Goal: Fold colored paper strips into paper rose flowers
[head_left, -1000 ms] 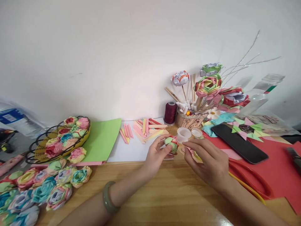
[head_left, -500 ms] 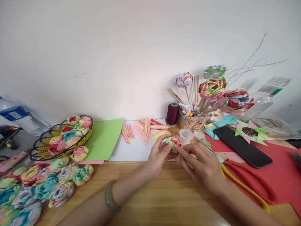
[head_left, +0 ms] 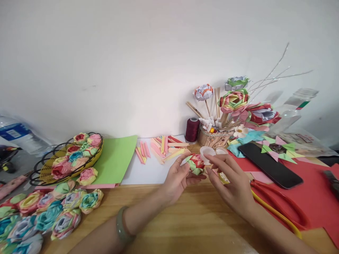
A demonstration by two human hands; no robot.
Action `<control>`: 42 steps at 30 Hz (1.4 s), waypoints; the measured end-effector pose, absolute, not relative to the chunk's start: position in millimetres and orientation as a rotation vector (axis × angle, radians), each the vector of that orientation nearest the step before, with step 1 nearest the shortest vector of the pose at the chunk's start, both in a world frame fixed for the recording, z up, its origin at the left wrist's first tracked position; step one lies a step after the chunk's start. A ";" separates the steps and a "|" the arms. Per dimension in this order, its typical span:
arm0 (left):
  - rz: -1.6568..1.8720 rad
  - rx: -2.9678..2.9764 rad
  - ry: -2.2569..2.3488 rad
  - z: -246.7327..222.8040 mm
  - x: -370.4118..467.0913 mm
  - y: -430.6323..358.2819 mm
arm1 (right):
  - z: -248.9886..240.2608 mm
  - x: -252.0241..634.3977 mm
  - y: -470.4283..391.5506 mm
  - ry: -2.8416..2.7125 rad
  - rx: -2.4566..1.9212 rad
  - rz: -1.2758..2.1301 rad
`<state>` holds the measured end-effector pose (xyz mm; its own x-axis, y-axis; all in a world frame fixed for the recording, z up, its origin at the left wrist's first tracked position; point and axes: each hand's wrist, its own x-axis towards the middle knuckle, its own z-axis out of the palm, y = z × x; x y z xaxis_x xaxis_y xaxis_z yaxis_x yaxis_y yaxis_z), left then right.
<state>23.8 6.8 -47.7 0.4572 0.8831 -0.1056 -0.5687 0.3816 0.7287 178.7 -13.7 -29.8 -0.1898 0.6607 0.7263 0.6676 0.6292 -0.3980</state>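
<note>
Between the fingers of my left hand [head_left: 176, 180] is a small folded-paper flower [head_left: 196, 164] with red, pink and green petals. My right hand [head_left: 231, 183] is just to its right, apart from it, with fingers spread and nothing visible between them. Beyond the right fingers stands a small white plastic tub [head_left: 207, 152]; its round lid is partly hidden by the hand. Folded paper strips [head_left: 164, 146] in pink, yellow and red lie on a white sheet [head_left: 132, 173] behind my left hand. Something small and pale yellow under my right hand cannot be made out.
Paper flowers [head_left: 66, 224] crowd the left, beside a yellow basket [head_left: 45, 173]. Farther right are a dark red thread spool [head_left: 192, 129], a pot [head_left: 212, 138] of stemmed paper flowers, a black phone [head_left: 270, 165], and scissors [head_left: 286, 204] on red paper [head_left: 317, 194].
My right hand has drawn back to the right from the paper flower, its fingers opening. The flower stays in my left hand and shows more of its side. The view has shifted slightly.
</note>
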 end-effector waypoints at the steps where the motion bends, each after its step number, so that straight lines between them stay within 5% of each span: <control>1: 0.957 0.679 0.518 -48.2 23.4 7.4 | -28.1 178.8 -13.3 -1.861 -1.094 0.080; 6: 0.928 0.668 0.439 -49.4 21.0 8.4 | -27.1 176.4 -11.3 -1.912 -1.177 0.361; 19: 0.752 0.666 0.396 -53.2 17.9 10.9 | -31.6 176.6 -10.4 -2.045 -1.065 0.277; 42: 1.124 0.811 0.636 -51.3 22.2 9.8 | -33.8 175.7 -8.5 -1.814 -1.173 0.314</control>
<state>22.2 9.8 -51.3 0.3159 0.9478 -0.0423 -0.5248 0.2117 0.8244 175.7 -8.5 -33.8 -0.1197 0.8208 0.5585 0.5857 0.5126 -0.6279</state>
